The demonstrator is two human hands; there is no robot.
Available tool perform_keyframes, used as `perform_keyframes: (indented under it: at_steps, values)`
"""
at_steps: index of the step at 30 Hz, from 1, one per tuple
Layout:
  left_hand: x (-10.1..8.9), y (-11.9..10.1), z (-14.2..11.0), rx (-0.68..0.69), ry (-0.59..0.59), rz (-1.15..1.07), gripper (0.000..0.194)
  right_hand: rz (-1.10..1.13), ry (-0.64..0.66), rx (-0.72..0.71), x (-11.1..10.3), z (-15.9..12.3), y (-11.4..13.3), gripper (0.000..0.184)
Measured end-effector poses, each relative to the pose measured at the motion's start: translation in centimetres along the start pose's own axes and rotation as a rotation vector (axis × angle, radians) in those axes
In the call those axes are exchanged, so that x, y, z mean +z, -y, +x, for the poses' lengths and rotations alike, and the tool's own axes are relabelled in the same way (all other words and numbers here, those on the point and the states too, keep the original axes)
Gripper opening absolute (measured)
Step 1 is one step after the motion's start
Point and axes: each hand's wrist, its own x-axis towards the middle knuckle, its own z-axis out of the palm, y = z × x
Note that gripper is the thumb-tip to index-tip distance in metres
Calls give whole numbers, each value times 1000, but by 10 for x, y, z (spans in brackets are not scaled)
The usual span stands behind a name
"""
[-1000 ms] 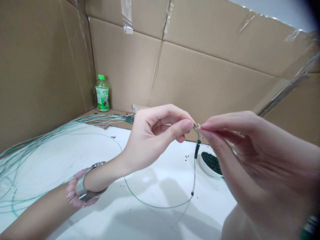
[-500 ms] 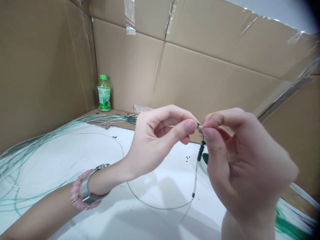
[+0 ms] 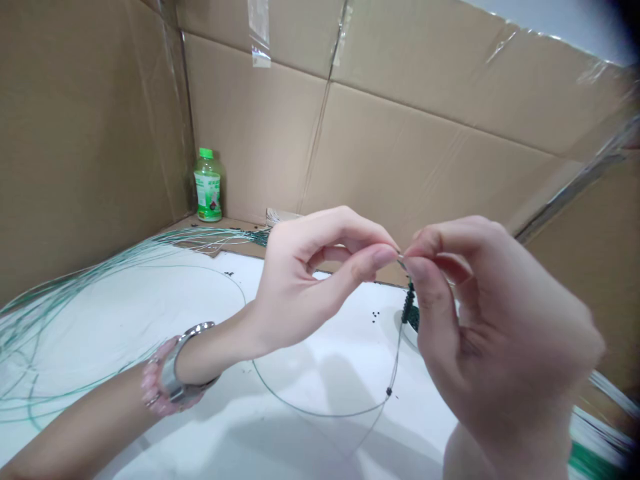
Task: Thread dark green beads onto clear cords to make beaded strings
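Observation:
My left hand (image 3: 320, 273) and my right hand (image 3: 490, 333) meet in the air above the white table. Both pinch the upper end of a thin cord, thumb against forefinger, with the fingertips almost touching. From this pinch hangs a short stack of dark green beads (image 3: 408, 305) threaded close together. Below the stack the thin cord (image 3: 397, 353) runs down to a small dark bead cluster (image 3: 389, 392) and curves left in a wide green loop. The very tip between the fingers is too small to make out. A white bowl (image 3: 411, 335) of dark beads is partly hidden behind my right hand.
A bundle of green and white cords (image 3: 125, 257) spreads across the left of the table (image 3: 170, 300). More strands (image 3: 600, 433) lie at the right edge. A green-capped bottle (image 3: 207, 187) stands in the back corner by cardboard walls (image 3: 425, 147). Several loose beads (image 3: 375, 316) dot the tabletop.
My left fingertips have moved slightly right, closer to the right ones. The hanging bead stack has swung a little right and now overlaps the bowl.

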Motion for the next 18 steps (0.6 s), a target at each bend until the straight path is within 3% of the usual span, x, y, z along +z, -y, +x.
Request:
perform_keyframes:
  at_steps: [6, 12, 18]
  values:
    - [-2, 3, 1, 1, 12, 40, 13, 161, -47, 43, 4, 0, -1, 13]
    - [-3, 2, 2, 23, 32, 39, 10, 511, -270, 169, 11, 5, -1, 18]
    - [-9, 1, 8, 114, 100, 161, 13, 619, -197, 238, 10, 4, -8, 19]
